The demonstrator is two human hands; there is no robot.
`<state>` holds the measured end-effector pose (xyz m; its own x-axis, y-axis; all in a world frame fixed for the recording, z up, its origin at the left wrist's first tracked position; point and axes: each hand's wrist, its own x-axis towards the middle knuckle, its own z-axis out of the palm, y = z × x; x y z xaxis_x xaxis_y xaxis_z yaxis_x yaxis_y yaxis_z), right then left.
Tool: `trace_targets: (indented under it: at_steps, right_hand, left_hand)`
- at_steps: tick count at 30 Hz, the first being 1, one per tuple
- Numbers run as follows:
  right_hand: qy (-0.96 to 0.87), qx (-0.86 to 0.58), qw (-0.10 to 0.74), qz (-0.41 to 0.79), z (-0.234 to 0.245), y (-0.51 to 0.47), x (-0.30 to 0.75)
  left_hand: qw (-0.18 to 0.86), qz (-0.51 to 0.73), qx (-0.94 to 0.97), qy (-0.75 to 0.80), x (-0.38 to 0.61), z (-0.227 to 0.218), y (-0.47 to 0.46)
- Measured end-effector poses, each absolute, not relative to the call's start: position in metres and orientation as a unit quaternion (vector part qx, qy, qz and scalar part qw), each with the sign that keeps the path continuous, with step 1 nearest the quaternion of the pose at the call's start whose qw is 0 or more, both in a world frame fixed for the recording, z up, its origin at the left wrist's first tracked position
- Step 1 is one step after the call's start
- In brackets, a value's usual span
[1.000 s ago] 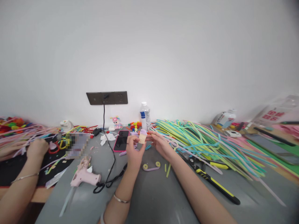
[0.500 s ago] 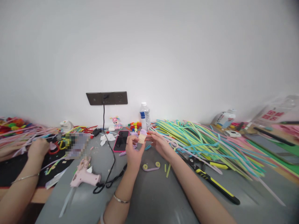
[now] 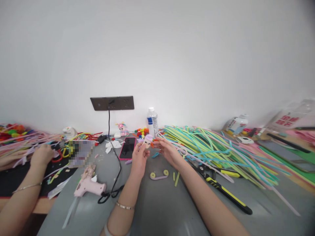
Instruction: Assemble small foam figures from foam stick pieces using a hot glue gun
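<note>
My left hand (image 3: 139, 160) pinches a small doll head (image 3: 147, 142) with a lilac top, a cream front and dark eye marks. Close on its right side is my right hand (image 3: 168, 150), fingers bent and tips drawn together. A bit of orange (image 3: 152, 144) shows between those fingertips and the doll head; what it is stays too small to tell. Below the hands lies a lilac strip with two yellow-green coils (image 3: 159, 176) at its ends. Short yellow-green pieces (image 3: 176, 179) and a blue piece (image 3: 155, 154) rest nearby on the grey table (image 3: 162, 206).
A pink glue gun (image 3: 90, 186), its black cord and a phone (image 3: 127, 148) lie left. Behind stands a water bottle (image 3: 152, 121). Right are many pipe cleaners (image 3: 209, 149) and yellow-black pliers (image 3: 228, 196). At far left, another person's hand (image 3: 42, 155) works over a black mat.
The doll head has turned so its face with eye marks now shows, where a plain cream side showed before. My left hand shifted slightly left; my right hand hardly moved.
</note>
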<state>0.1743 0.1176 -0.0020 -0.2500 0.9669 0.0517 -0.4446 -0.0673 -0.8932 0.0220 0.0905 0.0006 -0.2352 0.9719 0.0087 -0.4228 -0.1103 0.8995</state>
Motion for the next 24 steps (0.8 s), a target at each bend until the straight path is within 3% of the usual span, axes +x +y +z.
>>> trace_targets:
  at_steps: [10, 24]
  right_hand:
    - [-0.462, -0.283, 0.519, 0.661, -0.0009, 0.1145, 0.1690]
    - [-0.503, -0.265, 0.509, 0.647, -0.0032, 0.1137, 0.1669]
  left_hand:
    - [0.648, 0.609, 0.272, 0.367, 0.0259, 0.0049, 0.0856]
    - [0.641, 0.608, 0.312, 0.349, 0.0289, 0.0004, 0.0833]
